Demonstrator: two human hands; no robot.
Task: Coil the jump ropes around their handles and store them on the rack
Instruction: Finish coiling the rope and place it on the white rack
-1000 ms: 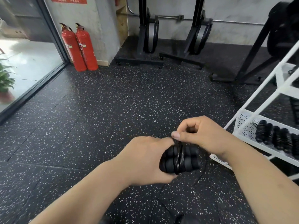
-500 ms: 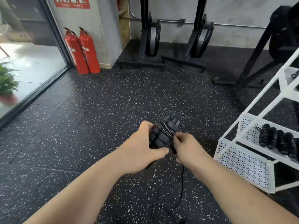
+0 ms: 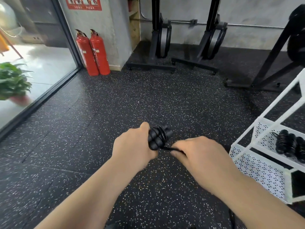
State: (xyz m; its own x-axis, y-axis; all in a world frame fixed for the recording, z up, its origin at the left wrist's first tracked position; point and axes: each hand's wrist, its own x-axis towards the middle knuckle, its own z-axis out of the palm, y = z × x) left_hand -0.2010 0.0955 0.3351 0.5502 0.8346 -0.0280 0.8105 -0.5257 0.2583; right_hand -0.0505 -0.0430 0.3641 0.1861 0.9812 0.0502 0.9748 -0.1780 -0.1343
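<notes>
- On my feed the left hand [image 3: 133, 146] grips the two black handles [image 3: 159, 137] just below centre, fingers curled round them, with turns of cord already wound across their middle
- The right hand [image 3: 198, 154], at 4 o'clock of the handles, pinches the free rope [image 3: 168, 148], which runs taut from the coil
- The white rack [image 3: 257, 164] stands at 3 o'clock of the hands, with coiled ropes [image 3: 290, 145] lying on its perforated shelf
- Two red fire extinguishers [image 3: 93, 52] stand at 11 o'clock by the wall

Left hand [image 3: 133, 146]: grips black rope handles [image 3: 157, 138]
Right hand [image 3: 200, 154]: pinches the rope [image 3: 166, 147] taut
Rack [image 3: 257, 164]: white, coiled ropes [image 3: 291, 145] inside
</notes>
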